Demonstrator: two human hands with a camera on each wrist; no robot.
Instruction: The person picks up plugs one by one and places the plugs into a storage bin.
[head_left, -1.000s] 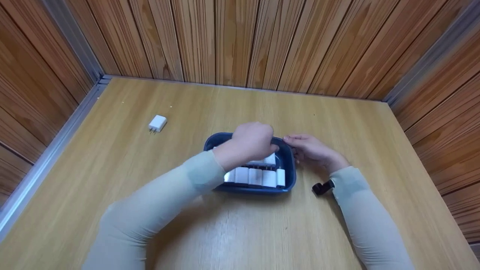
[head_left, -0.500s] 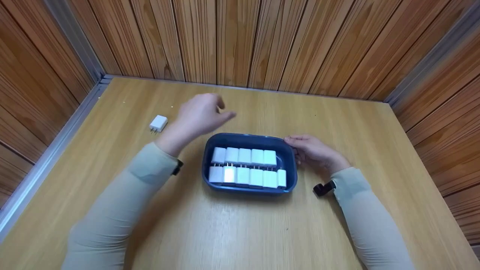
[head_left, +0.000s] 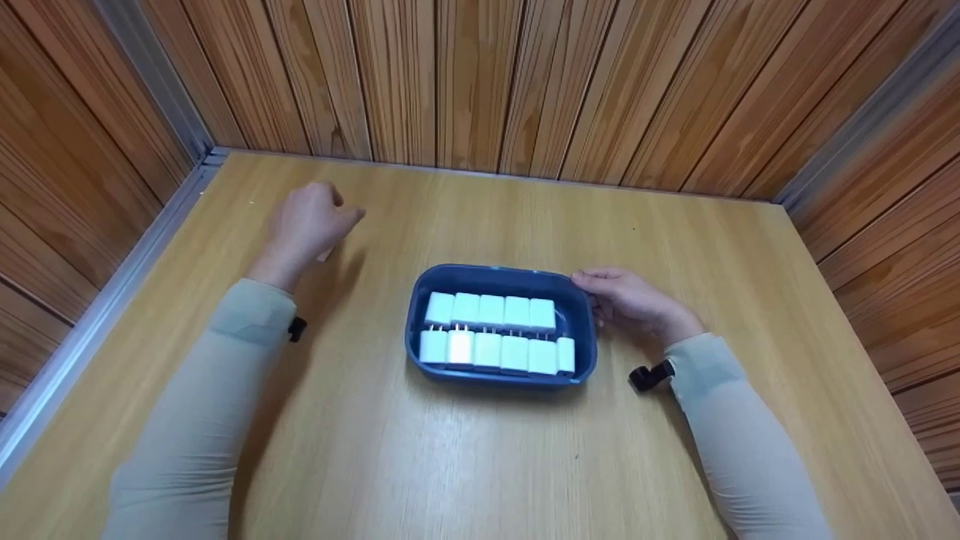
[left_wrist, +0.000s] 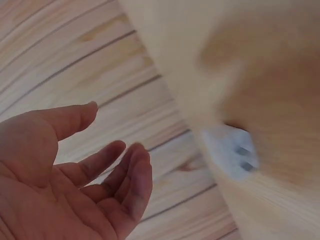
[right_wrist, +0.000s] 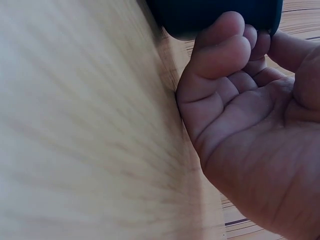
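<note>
My left hand is over the left part of the table, its fingers loosely bent and nothing between them. Below it lies a white plug charger, blurred in the left wrist view and nearly all hidden by the hand in the head view. My right hand grips the right end of a dark blue plastic tub, thumb at the rim and fingers curled against the outer wall. Inside the tub, several white plug chargers stand in two rows, with metal prongs showing between the rows.
A wooden table bears everything. Wood-panelled walls close it in at the back and both sides, with a metal strip along the left edge. Each wrist wears a small black camera.
My left hand has come out of the tub and moved left, over the lone charger. The right hand keeps its grip on the tub, which stays in place.
</note>
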